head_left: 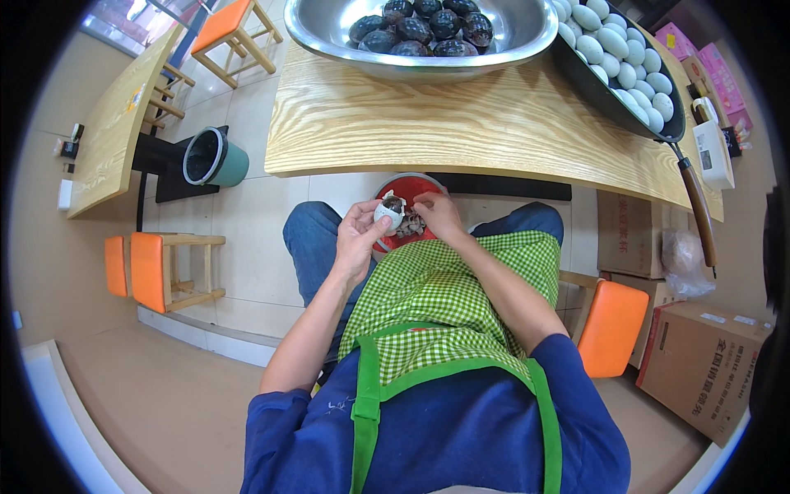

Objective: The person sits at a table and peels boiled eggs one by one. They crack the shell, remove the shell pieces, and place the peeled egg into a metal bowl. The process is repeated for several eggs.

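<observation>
My left hand (pixel 355 239) is closed around a preserved egg (pixel 390 214) with a pale shell. The shell is broken away at the top, and the dark egg shows there between jagged edges. Just right of the egg is my right hand (pixel 440 216), fingers bent and drawn together; whatever they pinch, if anything, is too small to make out. Both hands are over a red bucket (pixel 403 183) between my knees, with broken shell pieces (pixel 411 225) in it.
Ahead is a wooden table (pixel 395 123). On it are a metal bowl (pixel 329 41) of dark peeled eggs and, at right, a black pan (pixel 592 90) of pale unpeeled eggs, its handle (pixel 698 206) jutting past the edge. A green bin (pixel 230 165), orange stools (pixel 148 272) and cardboard boxes (pixel 699 362) stand around.
</observation>
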### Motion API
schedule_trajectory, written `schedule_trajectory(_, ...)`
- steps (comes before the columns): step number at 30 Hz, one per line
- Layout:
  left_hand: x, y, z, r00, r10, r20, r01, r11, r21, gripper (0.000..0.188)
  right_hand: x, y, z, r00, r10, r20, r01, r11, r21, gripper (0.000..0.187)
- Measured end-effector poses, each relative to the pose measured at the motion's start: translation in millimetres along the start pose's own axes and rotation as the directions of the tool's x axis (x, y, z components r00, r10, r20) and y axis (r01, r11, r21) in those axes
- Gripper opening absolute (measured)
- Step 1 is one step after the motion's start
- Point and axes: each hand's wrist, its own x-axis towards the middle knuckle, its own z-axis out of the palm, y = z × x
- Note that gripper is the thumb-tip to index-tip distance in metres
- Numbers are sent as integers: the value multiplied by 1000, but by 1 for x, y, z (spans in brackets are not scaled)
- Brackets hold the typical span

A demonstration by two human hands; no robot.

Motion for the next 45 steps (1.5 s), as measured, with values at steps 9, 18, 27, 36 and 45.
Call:
schedule_trajectory(9, 2, -1, -3, 998, -11, -62, 11, 1000, -9, 43, -18, -53, -21, 974, -63, 219, -59, 860, 507, 34)
schedule_trajectory(18, 0, 3, 7, 999, 30, 35, -31, 999, 26, 41, -43, -88, -36, 963, -196, 187, 62, 832, 551, 40)
schedule_trajectory(27, -9, 14, 20, 987, 141, 74, -158, 928, 339, 50, -52, -95, -37, 971, -201, 126, 121, 876, 466, 35)
schedule_trajectory(36, -7, 11, 22, 986, 130, 105, -153, 958, 245, 48, -58, -103, -48, 980, -160, 122, 93, 896, 434, 35)
schedule_trajectory(45, -10, 14, 26, 985, 157, 65, -170, 918, 359, 48, -57, -103, -43, 984, -137, 111, 78, 902, 424, 39)
